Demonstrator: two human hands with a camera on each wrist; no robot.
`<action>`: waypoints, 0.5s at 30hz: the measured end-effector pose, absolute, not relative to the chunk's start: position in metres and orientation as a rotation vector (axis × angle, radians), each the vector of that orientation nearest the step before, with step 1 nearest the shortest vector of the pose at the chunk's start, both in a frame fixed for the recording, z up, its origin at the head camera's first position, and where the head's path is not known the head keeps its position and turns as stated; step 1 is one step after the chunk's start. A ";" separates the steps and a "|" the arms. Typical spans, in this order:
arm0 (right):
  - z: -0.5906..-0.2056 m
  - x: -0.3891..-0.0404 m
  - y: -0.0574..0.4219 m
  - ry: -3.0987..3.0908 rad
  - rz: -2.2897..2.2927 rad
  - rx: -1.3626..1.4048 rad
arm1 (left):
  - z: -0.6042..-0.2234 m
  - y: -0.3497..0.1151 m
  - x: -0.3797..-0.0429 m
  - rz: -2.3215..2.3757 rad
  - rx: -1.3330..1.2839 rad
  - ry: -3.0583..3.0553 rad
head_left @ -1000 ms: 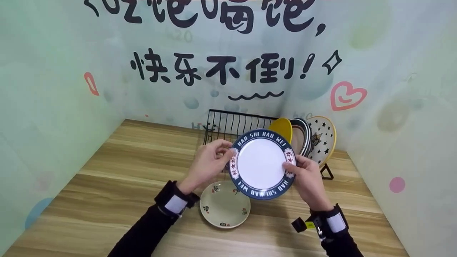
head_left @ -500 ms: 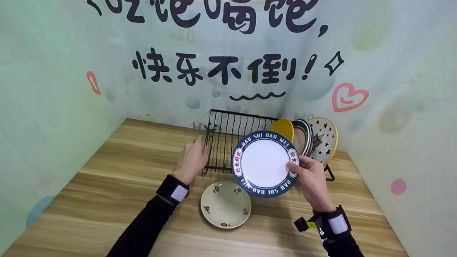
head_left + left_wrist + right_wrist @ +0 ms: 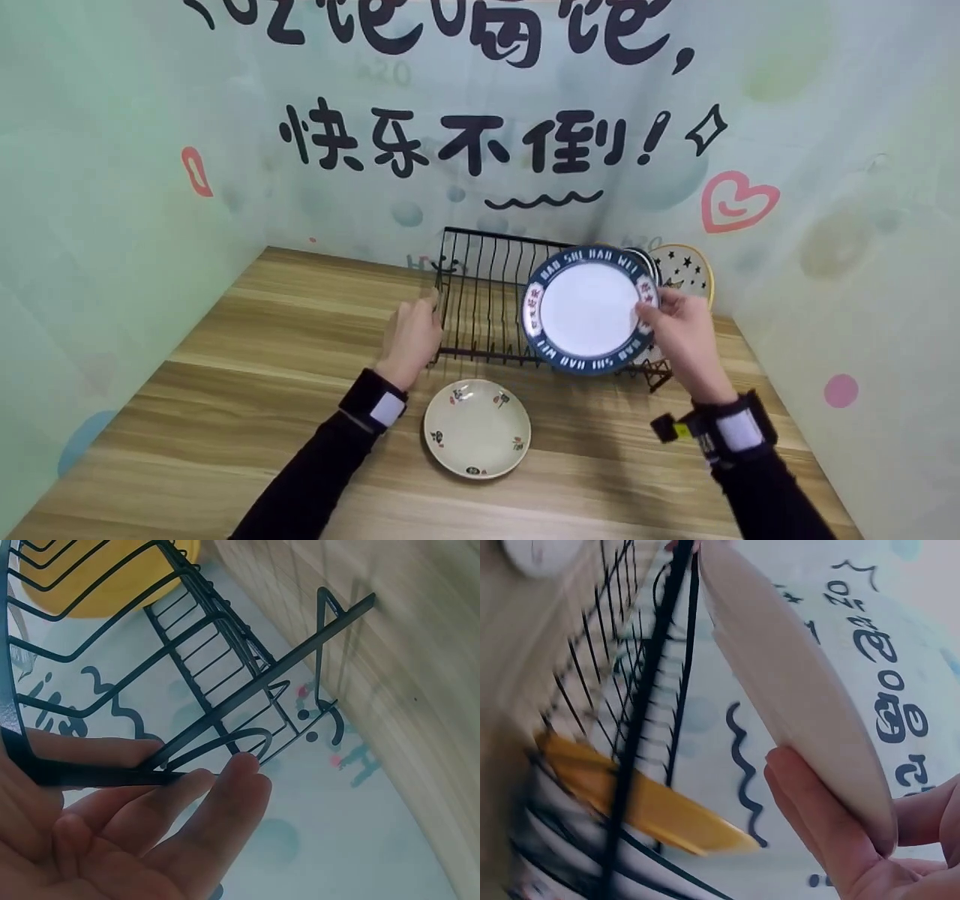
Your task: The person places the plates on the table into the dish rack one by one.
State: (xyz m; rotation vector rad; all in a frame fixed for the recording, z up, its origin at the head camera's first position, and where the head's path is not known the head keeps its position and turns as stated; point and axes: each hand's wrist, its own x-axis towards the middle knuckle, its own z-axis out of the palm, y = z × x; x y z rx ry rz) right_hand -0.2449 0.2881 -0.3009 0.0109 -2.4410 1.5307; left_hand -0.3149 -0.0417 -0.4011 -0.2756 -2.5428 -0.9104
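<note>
My right hand (image 3: pixel 690 341) holds a white plate (image 3: pixel 590 307) with a dark blue lettered rim by its right edge, thumb on the face and fingers behind. The plate is raised in front of the right half of a black wire dish rack (image 3: pixel 510 238). In the right wrist view its pale underside (image 3: pixel 802 690) leans above the rack's rail, fingers against it. My left hand (image 3: pixel 412 337) grips the rack's left end; the left wrist view has its fingers around the black end frame (image 3: pixel 262 681). A cream plate (image 3: pixel 478 427) with small painted motifs lies on the table before the rack.
Upright at the rack's right end stand a star-patterned plate (image 3: pixel 686 262) with a yellow rim, dark-striped plates and a yellow plate (image 3: pixel 660 802), partly hidden in the head view by the held plate. A printed backdrop (image 3: pixel 360 210) rises behind the wooden table (image 3: pixel 247 405).
My left hand has let go of the blue-rimmed plate and taken hold of the rack's left end. My right hand has carried the plate right and up, over the rack's right part.
</note>
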 end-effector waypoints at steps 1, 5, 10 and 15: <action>-0.294 -0.249 0.288 -2.461 1.484 0.026 | -0.401 -0.042 -0.315 -0.911 -0.277 -2.543; -0.270 -0.267 0.284 -2.516 1.230 0.072 | -0.400 -0.042 -0.315 -0.907 -0.280 -2.531; -0.255 -0.291 0.270 -2.541 0.830 0.171 | -0.401 -0.042 -0.314 -0.916 -0.276 -2.515; -0.251 -0.310 0.253 -2.532 0.613 0.302 | -0.401 -0.041 -0.312 -0.910 -0.284 -2.526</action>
